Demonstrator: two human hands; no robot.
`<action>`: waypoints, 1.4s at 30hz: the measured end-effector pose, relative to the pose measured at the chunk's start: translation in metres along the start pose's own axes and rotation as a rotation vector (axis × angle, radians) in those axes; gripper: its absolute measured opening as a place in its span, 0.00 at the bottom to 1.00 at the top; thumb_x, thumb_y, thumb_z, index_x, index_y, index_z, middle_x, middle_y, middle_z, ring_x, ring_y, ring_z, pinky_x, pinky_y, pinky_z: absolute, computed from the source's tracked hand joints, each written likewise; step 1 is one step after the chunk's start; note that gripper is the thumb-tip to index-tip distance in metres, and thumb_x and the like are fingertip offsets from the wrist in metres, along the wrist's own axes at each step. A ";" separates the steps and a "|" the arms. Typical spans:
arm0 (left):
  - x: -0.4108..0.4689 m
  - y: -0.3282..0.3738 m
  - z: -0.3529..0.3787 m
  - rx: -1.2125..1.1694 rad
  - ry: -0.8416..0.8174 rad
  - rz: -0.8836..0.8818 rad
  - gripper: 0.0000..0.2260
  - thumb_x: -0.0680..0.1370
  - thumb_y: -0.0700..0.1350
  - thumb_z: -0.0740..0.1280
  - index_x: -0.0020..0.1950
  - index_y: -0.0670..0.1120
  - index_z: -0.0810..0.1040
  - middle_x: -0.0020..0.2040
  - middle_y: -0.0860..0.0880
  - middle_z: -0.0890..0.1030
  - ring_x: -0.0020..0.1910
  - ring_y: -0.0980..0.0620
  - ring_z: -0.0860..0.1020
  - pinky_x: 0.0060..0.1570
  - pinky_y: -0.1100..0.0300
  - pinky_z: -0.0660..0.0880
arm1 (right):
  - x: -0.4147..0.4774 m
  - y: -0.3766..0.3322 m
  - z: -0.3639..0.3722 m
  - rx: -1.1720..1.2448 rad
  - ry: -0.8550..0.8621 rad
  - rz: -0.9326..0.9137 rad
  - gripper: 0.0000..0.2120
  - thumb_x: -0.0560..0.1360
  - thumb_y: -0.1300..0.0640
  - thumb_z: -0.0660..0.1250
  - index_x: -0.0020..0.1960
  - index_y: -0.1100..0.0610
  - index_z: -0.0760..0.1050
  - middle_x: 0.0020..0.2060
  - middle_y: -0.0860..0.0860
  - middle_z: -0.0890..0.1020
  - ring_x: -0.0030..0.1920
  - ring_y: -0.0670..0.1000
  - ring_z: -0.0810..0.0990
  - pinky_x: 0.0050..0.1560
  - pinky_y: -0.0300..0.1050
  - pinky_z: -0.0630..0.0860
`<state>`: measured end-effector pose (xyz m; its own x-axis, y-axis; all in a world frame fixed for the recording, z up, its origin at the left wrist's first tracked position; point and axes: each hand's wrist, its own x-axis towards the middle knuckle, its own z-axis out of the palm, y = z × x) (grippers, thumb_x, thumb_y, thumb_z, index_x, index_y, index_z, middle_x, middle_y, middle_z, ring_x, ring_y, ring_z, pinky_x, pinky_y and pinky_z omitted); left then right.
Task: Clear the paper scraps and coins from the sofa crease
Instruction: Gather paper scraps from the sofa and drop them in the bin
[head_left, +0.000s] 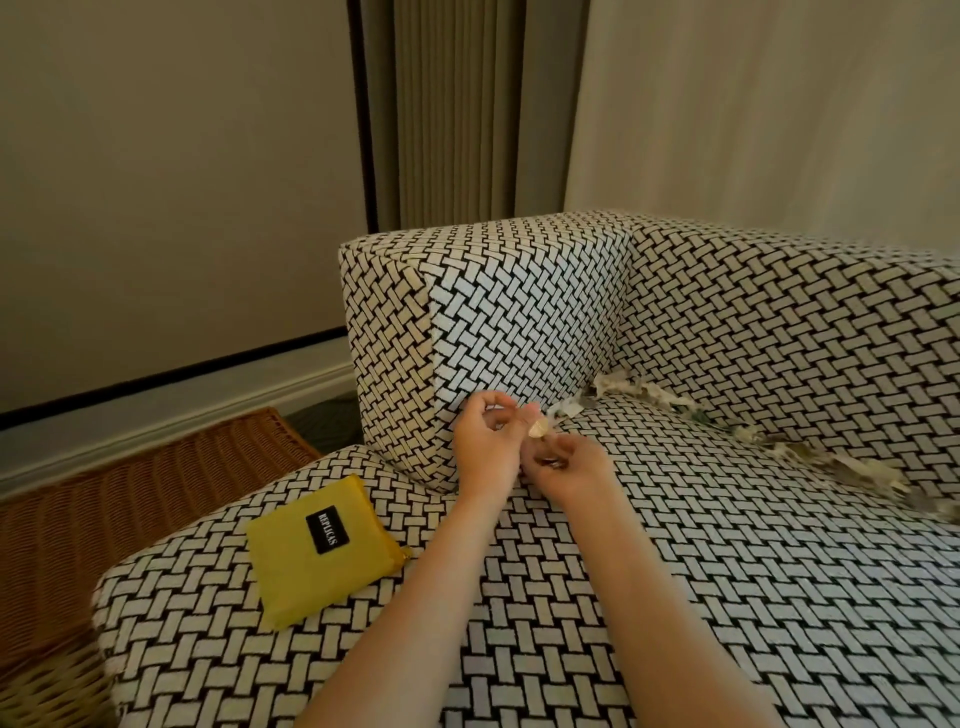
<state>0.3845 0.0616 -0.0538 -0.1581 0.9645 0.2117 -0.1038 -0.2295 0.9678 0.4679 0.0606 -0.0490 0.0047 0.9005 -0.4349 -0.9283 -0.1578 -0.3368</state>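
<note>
Both hands meet over the seat of the black-and-white woven sofa (727, 571), just in front of the armrest (493, 322). My left hand (485, 447) pinches a pale gold coin (537, 429) at its thumb tip. Touching it from the right, my right hand (569, 465) has its fingers curled round something small and dark, apparently another coin. Several torn paper scraps (618, 389) lie along the crease between seat and backrest, with more paper scraps (852, 470) running off to the right.
A flat yellow pouch (322, 551) with a black label lies on the seat's left front corner. A brown wicker basket (130, 493) stands on the floor left of the sofa. Wall, curtain and skirting board lie behind.
</note>
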 end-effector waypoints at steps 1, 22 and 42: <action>0.000 0.006 -0.006 0.106 -0.030 0.044 0.09 0.73 0.42 0.71 0.41 0.51 0.71 0.40 0.53 0.79 0.39 0.60 0.77 0.37 0.71 0.74 | -0.010 0.005 0.003 -0.001 -0.031 0.011 0.13 0.80 0.64 0.51 0.60 0.66 0.69 0.39 0.57 0.74 0.50 0.49 0.77 0.56 0.44 0.75; -0.015 0.030 -0.140 1.287 -0.097 -0.622 0.42 0.71 0.65 0.62 0.76 0.46 0.49 0.76 0.41 0.56 0.74 0.39 0.55 0.72 0.43 0.56 | -0.068 0.091 0.031 -0.394 -0.049 0.287 0.13 0.79 0.63 0.53 0.59 0.69 0.68 0.54 0.62 0.74 0.66 0.57 0.69 0.66 0.51 0.68; -0.006 0.044 -0.151 0.547 0.051 -0.598 0.13 0.67 0.47 0.63 0.49 0.43 0.74 0.50 0.44 0.76 0.49 0.44 0.74 0.48 0.54 0.73 | -0.075 0.114 0.033 -0.376 -0.057 0.187 0.20 0.75 0.72 0.51 0.67 0.68 0.63 0.58 0.62 0.73 0.58 0.59 0.75 0.64 0.50 0.72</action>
<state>0.2326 0.0257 -0.0334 -0.2737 0.8935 -0.3561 0.3082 0.4322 0.8475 0.3498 -0.0118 -0.0275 -0.1808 0.8617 -0.4742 -0.7107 -0.4477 -0.5427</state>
